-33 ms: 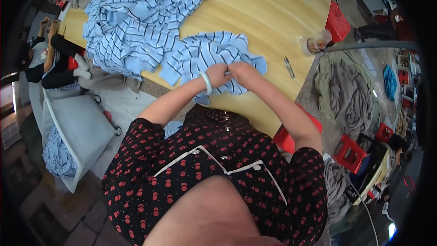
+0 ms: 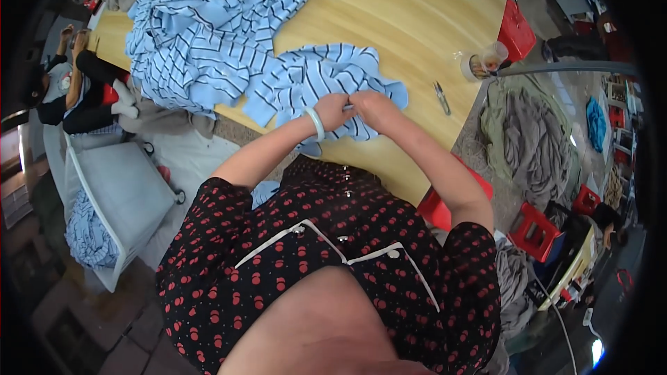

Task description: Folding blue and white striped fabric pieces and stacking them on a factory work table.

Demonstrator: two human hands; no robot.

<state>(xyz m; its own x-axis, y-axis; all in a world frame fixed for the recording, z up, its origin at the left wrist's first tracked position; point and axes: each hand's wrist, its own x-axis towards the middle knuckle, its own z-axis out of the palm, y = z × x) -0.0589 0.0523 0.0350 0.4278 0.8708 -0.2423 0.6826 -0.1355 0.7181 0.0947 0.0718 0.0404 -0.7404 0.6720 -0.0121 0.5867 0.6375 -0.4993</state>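
Note:
Both hands meet at the near edge of a light blue garment with dark stripes, which lies bunched on the wooden table. My left hand, with a pale bangle on its wrist, has its fingers closed on the cloth. Fingertip to fingertip with it, my right hand pinches the same edge. A small bit of the fabric shows between them; exactly what the fingertips grip is hidden. To the right of the garment lies a pair of thread snips.
A large heap of striped blue cloth covers the table's left side. Near the right edge stands a clear plastic cup beside a red stool. Grey fabric lies beyond. At left are a white wheeled bin and another person.

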